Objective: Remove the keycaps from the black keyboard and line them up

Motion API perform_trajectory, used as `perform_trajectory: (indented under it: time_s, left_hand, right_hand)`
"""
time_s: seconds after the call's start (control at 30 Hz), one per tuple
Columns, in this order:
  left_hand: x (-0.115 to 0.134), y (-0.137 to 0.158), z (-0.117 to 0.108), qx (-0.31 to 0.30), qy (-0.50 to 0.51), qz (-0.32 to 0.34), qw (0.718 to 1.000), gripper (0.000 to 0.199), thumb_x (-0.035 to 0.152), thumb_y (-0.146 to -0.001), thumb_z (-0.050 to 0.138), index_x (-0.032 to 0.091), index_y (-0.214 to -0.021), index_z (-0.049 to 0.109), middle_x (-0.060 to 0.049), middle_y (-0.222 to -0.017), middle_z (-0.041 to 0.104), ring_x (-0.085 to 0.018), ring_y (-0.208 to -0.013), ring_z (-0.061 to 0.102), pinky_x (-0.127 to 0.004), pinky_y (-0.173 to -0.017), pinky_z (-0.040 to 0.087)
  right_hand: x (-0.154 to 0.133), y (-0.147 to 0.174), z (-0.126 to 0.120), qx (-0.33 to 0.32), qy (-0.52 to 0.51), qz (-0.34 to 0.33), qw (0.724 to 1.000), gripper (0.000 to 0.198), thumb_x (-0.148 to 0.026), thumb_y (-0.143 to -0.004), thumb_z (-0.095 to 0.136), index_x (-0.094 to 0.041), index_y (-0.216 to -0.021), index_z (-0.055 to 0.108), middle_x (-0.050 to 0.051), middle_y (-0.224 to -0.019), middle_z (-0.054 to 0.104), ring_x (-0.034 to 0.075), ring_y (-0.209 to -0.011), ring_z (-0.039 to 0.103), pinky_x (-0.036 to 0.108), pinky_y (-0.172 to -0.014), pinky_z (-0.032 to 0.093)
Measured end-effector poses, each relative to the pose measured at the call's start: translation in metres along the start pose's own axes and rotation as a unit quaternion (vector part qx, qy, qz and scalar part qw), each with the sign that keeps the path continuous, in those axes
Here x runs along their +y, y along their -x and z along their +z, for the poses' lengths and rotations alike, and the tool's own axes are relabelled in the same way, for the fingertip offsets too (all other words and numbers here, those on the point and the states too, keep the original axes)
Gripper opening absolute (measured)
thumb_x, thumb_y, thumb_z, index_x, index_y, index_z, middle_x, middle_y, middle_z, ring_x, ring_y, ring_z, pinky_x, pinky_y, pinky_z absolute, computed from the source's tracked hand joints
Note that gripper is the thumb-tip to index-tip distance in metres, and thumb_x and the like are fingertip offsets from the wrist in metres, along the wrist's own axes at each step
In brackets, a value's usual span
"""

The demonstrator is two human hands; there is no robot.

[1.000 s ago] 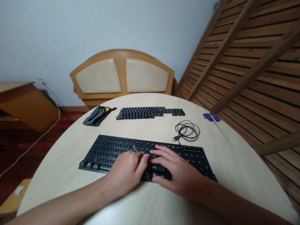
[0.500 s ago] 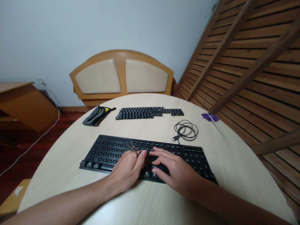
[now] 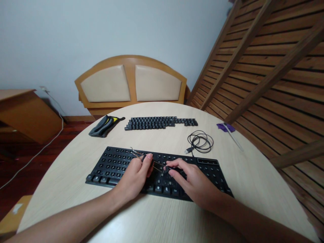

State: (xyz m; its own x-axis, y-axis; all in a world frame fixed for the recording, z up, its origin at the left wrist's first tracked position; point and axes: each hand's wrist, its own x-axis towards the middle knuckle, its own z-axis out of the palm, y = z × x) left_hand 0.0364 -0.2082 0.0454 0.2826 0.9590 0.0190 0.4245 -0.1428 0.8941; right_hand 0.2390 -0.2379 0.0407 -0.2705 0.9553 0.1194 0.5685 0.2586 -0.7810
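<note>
Beige table [image 3: 152, 219]: over my head feed I see its top run out of view on the near side and curve round at the far edge.
Right hand [image 3: 191, 180]: over the right half of the keyboard, thumb and forefinger nearly closed in a pinch on a small dark keycap [image 3: 167, 169].
Left hand [image 3: 138, 173]: over the keyboard's middle, fingers curled, thumb pressed down on the dark handle of a wire tool [image 3: 143, 157].
Tool direction: its long axis slants from the table's far left to its near right; the right-hand wires point at the pinched keycap, and I can't tell whether they touch it.
Keyboard [image 3: 113, 165]: lies flat on the near half of the table, long axis left to right, its right end slightly closer to the near side; caps line the near row, bare switches fill much of the rest.
Cable [image 3: 194, 145]: coiled beyond the keyboard's far edge, right of centre, USB plug [image 3: 187, 150] pointing left.
White rod [image 3: 235, 140]: toward the table's right edge, its far end over a purple cloth [image 3: 222, 127].
Grey-and-yellow pouch [image 3: 105, 126]: near the table's far left edge.
Loose keycaps [image 3: 148, 123]: laid in rows near the far edge, long axis left to right.
</note>
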Motion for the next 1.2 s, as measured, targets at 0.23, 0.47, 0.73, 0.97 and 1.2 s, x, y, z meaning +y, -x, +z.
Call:
perform_trajectory:
  time_s: [0.23,0.47,0.73,0.97,1.2]
  left_hand:
    - [0.005,-0.003,-0.010,-0.020,-0.079,0.089,0.993,0.048,0.039,-0.102,0.031,0.018,-0.071,0.061,-0.004,-0.076,0.066,-0.019,-0.075,0.061,-0.032,-0.075,0.046]
    - [-0.002,-0.005,-0.005,-0.030,-0.065,0.117,0.991,0.034,0.033,-0.101,0.038,0.018,-0.103,0.068,-0.006,-0.109,0.070,-0.020,-0.104,0.062,-0.033,-0.096,0.045]
    - [-0.006,-0.006,-0.003,-0.043,-0.080,0.122,0.988,0.035,0.034,-0.102,0.037,0.018,-0.105,0.068,-0.008,-0.111,0.070,-0.021,-0.108,0.060,-0.037,-0.100,0.044]
    - [-0.007,-0.006,-0.004,-0.048,-0.078,0.122,0.988,0.038,0.037,-0.102,0.037,0.017,-0.106,0.069,-0.008,-0.111,0.069,-0.022,-0.109,0.060,-0.038,-0.101,0.043]
    - [-0.011,-0.008,-0.003,-0.044,-0.082,0.133,0.987,0.036,0.036,-0.102,0.039,0.017,-0.107,0.069,-0.008,-0.111,0.070,-0.022,-0.112,0.059,-0.038,-0.103,0.043]
  right_hand:
    - [-0.002,-0.006,-0.008,0.001,-0.168,0.062,0.984,0.025,-0.040,-0.096,0.047,-0.020,-0.101,0.061,0.006,-0.097,0.072,0.020,-0.096,0.067,0.035,-0.090,0.050]
    - [0.007,-0.012,-0.009,0.001,-0.263,0.071,0.962,0.032,-0.047,-0.093,0.050,-0.017,-0.103,0.057,0.008,-0.097,0.071,0.017,-0.081,0.066,0.035,-0.082,0.053]
    - [0.020,-0.022,-0.022,0.036,-0.203,0.087,0.975,0.035,-0.038,-0.089,0.058,-0.017,-0.116,0.056,0.007,-0.097,0.068,0.018,-0.089,0.068,0.035,-0.078,0.056]
    - [0.043,-0.066,-0.047,0.057,0.029,0.056,0.996,0.026,-0.026,-0.089,0.059,-0.016,-0.112,0.064,0.007,-0.105,0.072,0.017,-0.083,0.069,0.028,-0.072,0.053]
    - [0.057,-0.121,-0.054,0.072,0.271,0.031,0.959,0.018,-0.021,-0.089,0.062,-0.019,-0.103,0.071,0.009,-0.108,0.073,0.024,-0.105,0.064,0.033,-0.092,0.046]
